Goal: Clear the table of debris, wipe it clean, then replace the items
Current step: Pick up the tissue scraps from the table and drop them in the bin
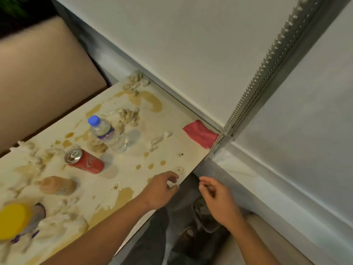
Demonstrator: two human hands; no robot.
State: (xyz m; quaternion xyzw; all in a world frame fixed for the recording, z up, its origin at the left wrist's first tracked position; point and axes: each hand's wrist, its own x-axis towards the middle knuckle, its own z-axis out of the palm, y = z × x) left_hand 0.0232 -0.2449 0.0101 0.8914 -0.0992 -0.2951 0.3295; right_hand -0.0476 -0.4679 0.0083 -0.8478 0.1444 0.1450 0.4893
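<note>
Several lots, one dirty pale rectangular table (172,119), entered as follows:

Item 1. Left hand (162,188): over the near table edge, fingers curled down at a small whitish scrap (174,185) on the rim; whether the scrap is already pinched cannot be told.

Item 2. Right hand (215,196): off the table, above the lap, fingers loosely curled, holding nothing visible.

Item 3. Debris: crumpled, stained white tissue wads at the far corner (135,82), behind the bottle (124,114), mid-table (159,139) and heaped along the left side (32,155); brown liquid puddles, the nearest (122,196) just left of the left hand.

Item 4. Keepers: clear plastic water bottle with blue cap (104,131); red cola can lying on its side (85,160); translucent brownish cup on its side (58,185); yellow-lidded container (14,220), blurred.

Item 5. Folded red cloth (200,133), far right edge, well apart from both hands.

Handling note, as judgement: task barely begun. Gather dry scraps and wads first, sweeping toward the near edge into the cupped right hand; keep the forearm out of the near puddle; lift bottle and can clear before wiping; soaked tissue will likely tear, so scoop, not pinch
</note>
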